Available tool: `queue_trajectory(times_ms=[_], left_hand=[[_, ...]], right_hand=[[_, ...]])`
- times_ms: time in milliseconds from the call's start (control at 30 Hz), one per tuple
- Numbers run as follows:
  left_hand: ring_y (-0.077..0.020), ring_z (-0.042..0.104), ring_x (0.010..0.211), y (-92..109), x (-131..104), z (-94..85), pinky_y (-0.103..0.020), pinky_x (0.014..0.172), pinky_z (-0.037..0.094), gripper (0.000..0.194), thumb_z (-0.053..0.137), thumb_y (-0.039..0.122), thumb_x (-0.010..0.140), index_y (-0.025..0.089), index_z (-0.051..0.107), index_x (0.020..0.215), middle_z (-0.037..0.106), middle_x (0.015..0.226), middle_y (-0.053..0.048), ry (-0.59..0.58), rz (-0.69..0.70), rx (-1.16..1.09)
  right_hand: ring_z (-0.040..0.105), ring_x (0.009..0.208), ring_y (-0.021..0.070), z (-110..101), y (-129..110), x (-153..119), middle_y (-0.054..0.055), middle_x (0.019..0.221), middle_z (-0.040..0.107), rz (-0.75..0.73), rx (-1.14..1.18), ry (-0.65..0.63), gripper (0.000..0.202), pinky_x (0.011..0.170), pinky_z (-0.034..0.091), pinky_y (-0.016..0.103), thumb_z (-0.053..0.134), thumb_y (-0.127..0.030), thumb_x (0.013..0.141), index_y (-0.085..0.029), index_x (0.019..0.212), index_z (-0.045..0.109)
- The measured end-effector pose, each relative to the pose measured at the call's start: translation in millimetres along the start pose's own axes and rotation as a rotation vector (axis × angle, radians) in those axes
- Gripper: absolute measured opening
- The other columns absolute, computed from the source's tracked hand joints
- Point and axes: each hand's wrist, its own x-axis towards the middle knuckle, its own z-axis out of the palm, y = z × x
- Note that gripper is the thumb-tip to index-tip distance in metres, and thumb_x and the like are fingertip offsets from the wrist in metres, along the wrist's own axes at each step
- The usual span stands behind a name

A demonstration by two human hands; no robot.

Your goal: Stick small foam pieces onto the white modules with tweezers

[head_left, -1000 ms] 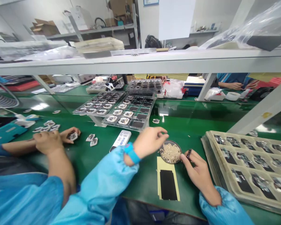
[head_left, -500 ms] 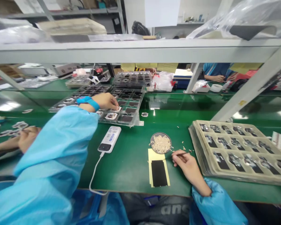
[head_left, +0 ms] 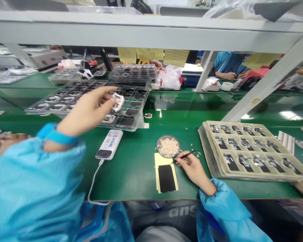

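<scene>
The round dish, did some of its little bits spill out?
Probably: a few pale bits lie loose on the table near the black tool in the right hand, while most sit in the round dish.

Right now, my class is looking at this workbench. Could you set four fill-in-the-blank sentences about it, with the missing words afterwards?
1. The left hand holds a small ____ part.
2. The right hand holds a slender ____ tool.
3. The black sheet lies on ____ paper.
4. In the picture, the beige tray stands to the ____ of the right hand.

Missing words: white; black; yellow; right.
</scene>
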Motion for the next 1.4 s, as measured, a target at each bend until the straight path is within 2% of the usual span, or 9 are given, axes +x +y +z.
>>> queue_trajectory(times_ms=[67,100,200,233,300,400,533,800,1400], left_hand=[[-0.0117,0.061,0.098,16.2,-36.5,23.1,-0.024,0.089,0.048,0.038,0.050,0.037,0.092,0.017,0.065,0.121,0.069,0.110,0.000,-0.077,0.022,-0.271],[-0.0110,0.063,0.088,24.3,-56.9,41.3,-0.021,0.080,0.050,0.031,0.051,0.035,0.091,0.017,0.068,0.111,0.070,0.098,-0.001,-0.205,-0.028,-0.463],[-0.0105,0.060,0.057,43.0,-114.6,110.2,-0.018,0.048,0.041,0.023,0.054,0.033,0.088,0.014,0.059,0.100,0.067,0.075,-0.002,-0.598,-0.331,-0.969],[-0.0103,0.059,0.053,46.4,-130.0,132.7,-0.017,0.045,0.036,0.022,0.055,0.032,0.087,0.014,0.056,0.099,0.067,0.075,-0.003,-0.651,-0.402,-1.076],[-0.0123,0.063,0.056,49.2,-152.7,168.6,-0.017,0.043,0.034,0.022,0.056,0.030,0.086,0.013,0.053,0.101,0.067,0.077,-0.004,-0.647,-0.495,-1.180],[-0.0153,0.068,0.061,48.4,-168.8,193.6,-0.017,0.042,0.038,0.034,0.056,0.024,0.084,0.014,0.053,0.116,0.069,0.085,-0.006,-0.581,-0.526,-1.141],[-0.0175,0.071,0.067,48.3,-172.2,194.4,-0.017,0.041,0.042,0.032,0.057,0.028,0.087,0.016,0.059,0.117,0.070,0.099,-0.009,-0.570,-0.528,-1.078],[-0.0131,0.064,0.055,50.6,-173.4,199.3,-0.023,0.054,0.053,0.028,0.065,0.034,0.085,0.015,0.060,0.106,0.067,0.078,-0.002,-0.534,-0.501,-1.086],[-0.0141,0.069,0.059,50.1,-171.9,197.8,-0.019,0.044,0.046,0.027,0.059,0.032,0.089,0.017,0.060,0.111,0.071,0.087,-0.005,-0.555,-0.512,-1.053]], right_hand=[[0.064,0.073,0.0155,-0.5,-0.7,0.3,0.005,0.084,0.067,0.003,-0.009,-0.006,0.027,0.070,0.054,0.029,0.068,-0.042,0.087,-0.016,0.095,0.060],[0.064,0.073,0.0155,-0.7,-0.7,0.3,0.005,0.084,0.067,0.005,-0.012,-0.008,0.027,0.070,0.054,0.030,0.068,-0.041,0.087,-0.017,0.094,0.060],[0.064,0.072,0.0156,-1.5,0.7,0.9,0.005,0.083,0.067,0.014,-0.016,-0.012,0.026,0.070,0.054,0.030,0.067,-0.042,0.088,-0.017,0.093,0.060],[0.064,0.072,0.0156,-1.8,1.2,1.3,0.005,0.083,0.067,0.017,-0.021,-0.016,0.026,0.070,0.054,0.030,0.067,-0.042,0.088,-0.017,0.093,0.060],[0.065,0.072,0.0157,-2.3,0.9,2.2,0.004,0.082,0.067,0.020,-0.033,-0.026,0.026,0.070,0.055,0.030,0.067,-0.042,0.088,-0.017,0.093,0.060],[0.065,0.070,0.0156,-1.8,-4.2,2.1,0.005,0.081,0.066,0.009,-0.016,-0.021,0.025,0.070,0.055,0.030,0.066,-0.040,0.089,-0.017,0.092,0.059],[0.066,0.072,0.0152,0.8,-16.4,-3.7,0.006,0.086,0.067,-0.147,0.093,0.069,0.015,0.069,0.056,0.031,0.064,-0.031,0.091,-0.019,0.090,0.057],[0.067,0.085,0.0199,4.8,-18.8,-18.0,0.007,0.091,0.069,-0.471,-0.019,0.052,0.013,0.074,0.056,0.037,0.060,-0.010,0.090,-0.021,0.097,0.061],[0.068,0.091,0.0206,6.0,-18.2,-16.5,0.007,0.097,0.071,-0.460,-0.137,-0.017,0.022,0.079,0.057,0.039,0.063,-0.003,0.086,-0.021,0.099,0.065]])
